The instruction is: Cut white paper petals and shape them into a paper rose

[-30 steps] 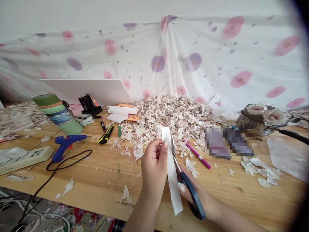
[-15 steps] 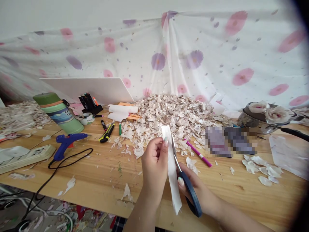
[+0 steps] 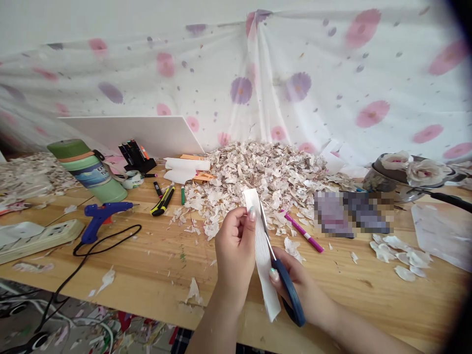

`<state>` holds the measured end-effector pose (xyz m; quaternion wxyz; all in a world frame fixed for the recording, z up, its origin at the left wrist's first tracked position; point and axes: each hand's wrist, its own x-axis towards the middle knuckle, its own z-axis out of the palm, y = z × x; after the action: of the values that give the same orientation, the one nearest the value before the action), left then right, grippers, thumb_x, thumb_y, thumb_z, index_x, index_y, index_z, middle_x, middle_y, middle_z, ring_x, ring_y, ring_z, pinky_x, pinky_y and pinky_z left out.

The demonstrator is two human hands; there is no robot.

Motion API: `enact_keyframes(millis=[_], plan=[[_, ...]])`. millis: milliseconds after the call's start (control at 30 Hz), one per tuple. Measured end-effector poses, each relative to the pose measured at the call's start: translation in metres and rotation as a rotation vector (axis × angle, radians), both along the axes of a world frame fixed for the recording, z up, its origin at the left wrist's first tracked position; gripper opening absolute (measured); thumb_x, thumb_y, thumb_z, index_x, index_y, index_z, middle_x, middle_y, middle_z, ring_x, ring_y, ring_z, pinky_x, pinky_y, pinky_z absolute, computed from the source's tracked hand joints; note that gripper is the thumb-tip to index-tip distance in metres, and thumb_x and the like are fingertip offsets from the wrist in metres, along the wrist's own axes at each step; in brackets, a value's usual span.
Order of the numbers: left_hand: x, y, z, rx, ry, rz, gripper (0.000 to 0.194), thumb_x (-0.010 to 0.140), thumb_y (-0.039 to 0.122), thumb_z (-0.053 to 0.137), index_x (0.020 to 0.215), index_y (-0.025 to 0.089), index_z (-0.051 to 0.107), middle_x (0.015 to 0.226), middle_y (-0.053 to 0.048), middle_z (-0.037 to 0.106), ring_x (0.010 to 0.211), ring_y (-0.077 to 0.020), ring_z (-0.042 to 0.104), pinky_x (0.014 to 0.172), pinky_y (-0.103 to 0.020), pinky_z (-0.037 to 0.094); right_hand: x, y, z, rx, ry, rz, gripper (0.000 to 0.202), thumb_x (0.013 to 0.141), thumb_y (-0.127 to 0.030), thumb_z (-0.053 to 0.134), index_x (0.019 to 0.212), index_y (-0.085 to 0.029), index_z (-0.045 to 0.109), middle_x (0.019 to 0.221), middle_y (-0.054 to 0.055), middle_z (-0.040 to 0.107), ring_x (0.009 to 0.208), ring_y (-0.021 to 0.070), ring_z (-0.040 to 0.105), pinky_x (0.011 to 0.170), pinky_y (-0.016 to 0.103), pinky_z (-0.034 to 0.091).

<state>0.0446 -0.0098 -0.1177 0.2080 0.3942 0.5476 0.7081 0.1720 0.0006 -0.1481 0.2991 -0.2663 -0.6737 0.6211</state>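
Observation:
Between thumb and curled fingers, my left hand [image 3: 236, 241] pinches a long white strip of crepe paper [image 3: 262, 255] near its upper part. The strip hangs down at a slant, its lower end loose above the table edge. My right hand [image 3: 295, 280] grips dark blue-handled scissors [image 3: 287, 292], fingers in the loops. Their blades point up and away, lying along the strip's right edge near its top. Whether the blades are cutting into the paper I cannot tell. Behind both hands spreads a large heap of pale dried petals [image 3: 258, 169].
A purple marker [image 3: 304, 232] lies right of the heap, with loose petals [image 3: 401, 258] farther right. A pan [image 3: 401, 184] holds paper-like flowers. On the left are a blue glue gun [image 3: 101, 219] with its cord, a green bottle [image 3: 90, 172], a utility knife [image 3: 163, 200] and a power strip [image 3: 44, 243].
Little has moved. Both hands, strip and scissors sit slightly higher and a touch differently angled; the strip's lower end has shifted a little right. The view has shifted slightly.

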Motion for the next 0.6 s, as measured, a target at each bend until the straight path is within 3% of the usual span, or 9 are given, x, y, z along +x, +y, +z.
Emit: enact_keyframes(millis=[367,600], plan=[[-0.003,0.0001,-0.0026,0.019,0.011,0.027,0.022,0.086,0.037,0.062,0.093,0.017,0.063,0.073,-0.001,0.066,0.063,-0.0093,0.059,0.056,-0.016,0.047,-0.0026,-0.0001,0.0053,-0.088,-0.007,0.005,0.057,0.071,-0.076,0.059,0.073,-0.02,0.046,0.064,-0.004,0.037,0.058,0.0118,0.03,0.054,0.024,0.032],[-0.0052,0.001,-0.0039,0.022,0.025,0.04,0.022,0.086,0.037,0.062,0.093,0.017,0.063,0.073,-0.001,0.067,0.062,-0.0096,0.059,0.057,-0.017,0.048,-0.0035,0.0004,0.0048,-0.095,-0.028,-0.017,0.058,0.069,-0.077,0.06,0.072,-0.021,0.045,0.064,-0.004,0.037,0.058,0.0125,0.03,0.052,0.024,0.03]])
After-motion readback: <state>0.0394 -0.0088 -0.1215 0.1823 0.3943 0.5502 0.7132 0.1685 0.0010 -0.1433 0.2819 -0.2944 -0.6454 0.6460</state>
